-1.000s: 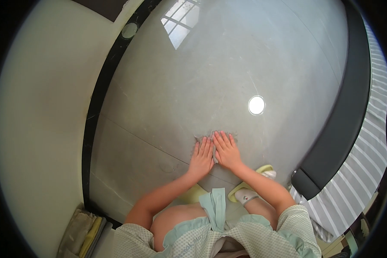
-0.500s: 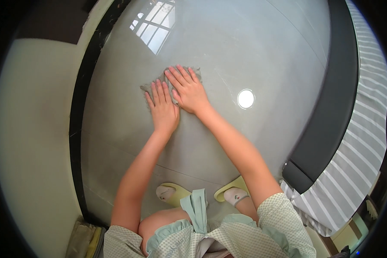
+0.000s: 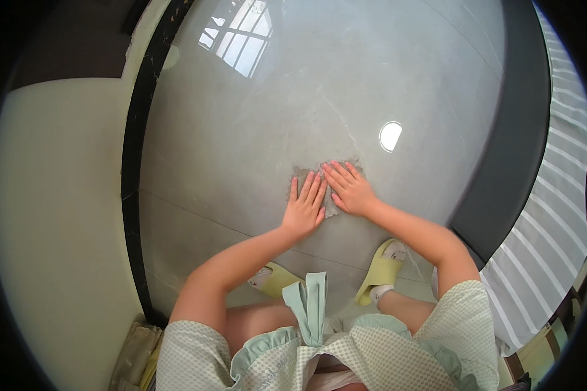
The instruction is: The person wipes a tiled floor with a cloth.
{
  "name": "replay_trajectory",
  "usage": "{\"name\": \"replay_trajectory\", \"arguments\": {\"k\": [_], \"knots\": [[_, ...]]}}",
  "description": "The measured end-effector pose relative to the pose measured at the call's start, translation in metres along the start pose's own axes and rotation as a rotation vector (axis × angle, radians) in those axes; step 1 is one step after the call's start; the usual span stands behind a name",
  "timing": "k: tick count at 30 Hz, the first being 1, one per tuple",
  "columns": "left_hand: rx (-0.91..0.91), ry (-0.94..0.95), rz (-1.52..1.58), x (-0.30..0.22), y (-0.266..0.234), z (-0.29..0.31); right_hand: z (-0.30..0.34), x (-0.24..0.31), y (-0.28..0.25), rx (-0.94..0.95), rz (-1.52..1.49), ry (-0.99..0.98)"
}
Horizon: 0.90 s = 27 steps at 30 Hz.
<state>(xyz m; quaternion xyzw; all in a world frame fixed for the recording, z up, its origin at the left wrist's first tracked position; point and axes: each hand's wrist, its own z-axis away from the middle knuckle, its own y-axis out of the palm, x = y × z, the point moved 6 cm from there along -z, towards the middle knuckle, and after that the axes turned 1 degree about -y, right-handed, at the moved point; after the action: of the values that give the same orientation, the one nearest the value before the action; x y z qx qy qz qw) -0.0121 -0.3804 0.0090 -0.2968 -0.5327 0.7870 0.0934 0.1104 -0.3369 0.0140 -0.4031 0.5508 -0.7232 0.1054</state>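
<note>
Left hand (image 3: 304, 212) lies flat with its fingers straight and slightly apart, and the right hand (image 3: 353, 192), likewise flattened, rests just beside it with fingers angled inward. Under both is what looks like a thin grey cloth (image 3: 333, 207), though its edges blend into the glossy grey floor (image 3: 235, 140). It lies ahead of the yellow-green slippers (image 3: 385, 267), well apart from the black padded bed edge (image 3: 505, 156) to the right.
</note>
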Motion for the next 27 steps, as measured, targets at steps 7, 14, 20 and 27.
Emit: {"name": "replay_trajectory", "arguments": {"k": [7, 14, 20, 27], "knots": [[-0.109, -0.36, 0.173, 0.007, -0.002, -0.01, -0.042, -0.002, -0.007, -0.072, -0.004, -0.07], [-0.332, -0.486, -0.038, 0.076, -0.047, -0.075, -0.131, -0.036, -0.028, -0.343, 0.042, 0.128], [-0.433, -0.679, -0.05, 0.023, -0.032, -0.112, -0.094, -0.078, -0.043, -0.276, 0.096, 0.109], [-0.266, -0.47, 0.21, -0.113, 0.036, -0.057, 0.076, -0.058, -0.02, -0.082, 0.033, 0.233]]}}
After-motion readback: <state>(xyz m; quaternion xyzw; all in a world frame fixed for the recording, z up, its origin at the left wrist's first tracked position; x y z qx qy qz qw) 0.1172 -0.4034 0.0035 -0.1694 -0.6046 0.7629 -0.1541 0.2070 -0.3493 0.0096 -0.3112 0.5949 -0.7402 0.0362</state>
